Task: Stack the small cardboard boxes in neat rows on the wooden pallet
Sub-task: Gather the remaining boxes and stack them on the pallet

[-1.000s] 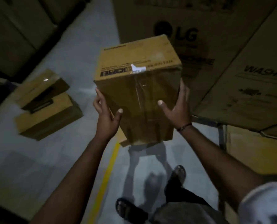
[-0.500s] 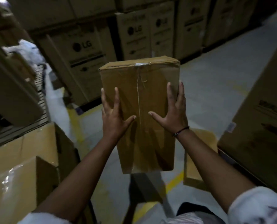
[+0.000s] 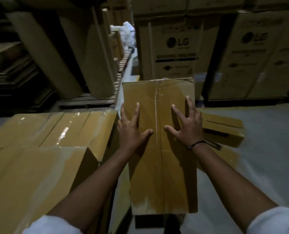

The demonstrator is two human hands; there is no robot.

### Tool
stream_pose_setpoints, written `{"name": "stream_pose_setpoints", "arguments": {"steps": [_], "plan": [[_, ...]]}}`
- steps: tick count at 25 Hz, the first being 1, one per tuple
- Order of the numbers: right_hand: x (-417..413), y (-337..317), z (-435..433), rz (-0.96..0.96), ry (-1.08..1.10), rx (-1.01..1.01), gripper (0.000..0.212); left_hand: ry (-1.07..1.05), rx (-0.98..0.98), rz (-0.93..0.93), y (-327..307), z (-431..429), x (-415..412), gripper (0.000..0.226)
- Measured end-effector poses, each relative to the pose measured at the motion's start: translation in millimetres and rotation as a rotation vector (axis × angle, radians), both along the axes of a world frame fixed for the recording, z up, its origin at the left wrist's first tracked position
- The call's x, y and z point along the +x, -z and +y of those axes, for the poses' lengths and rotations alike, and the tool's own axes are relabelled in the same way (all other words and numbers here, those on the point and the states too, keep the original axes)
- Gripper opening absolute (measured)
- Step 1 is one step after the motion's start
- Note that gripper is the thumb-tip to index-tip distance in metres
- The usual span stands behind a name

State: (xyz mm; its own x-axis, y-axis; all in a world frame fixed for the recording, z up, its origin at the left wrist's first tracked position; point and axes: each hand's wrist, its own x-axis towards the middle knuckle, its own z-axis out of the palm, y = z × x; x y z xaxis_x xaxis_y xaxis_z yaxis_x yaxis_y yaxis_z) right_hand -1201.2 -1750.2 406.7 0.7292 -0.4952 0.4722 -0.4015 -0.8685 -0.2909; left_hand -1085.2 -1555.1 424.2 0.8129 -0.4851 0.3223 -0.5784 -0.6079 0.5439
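Cardboard box (image 3: 159, 174) upright at centre, taped seam facing viewer, left edge just beside stacked boxes (image 3: 47, 132); what bears it underneath cannot be told. Left hand (image 3: 132, 132) and right hand (image 3: 187, 130) rest on near face, fingers spread apart, thumbs toward seam, nothing gripped. Another small box (image 3: 224, 130) lies on grey floor (image 3: 258, 166) behind right hand. Tall LG cartons (image 3: 175, 48) close off back. Wooden pallet (image 3: 89, 100) far left, under leaning cartons (image 3: 69, 56).
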Motion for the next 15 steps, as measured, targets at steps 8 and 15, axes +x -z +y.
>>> {"name": "stream_pose_setpoints", "arguments": {"steps": [8,15], "plan": [[203.7,-35.6,-91.0,-0.004,-0.319,0.035,0.086,-0.341,-0.043,-0.001,-35.8,-72.3,139.4,0.117],[358.2,-38.9,-118.1,0.035,-0.496,0.038,0.088,-0.538,-0.054,-0.005,-29.0,-93.0,255.7,0.115]]}}
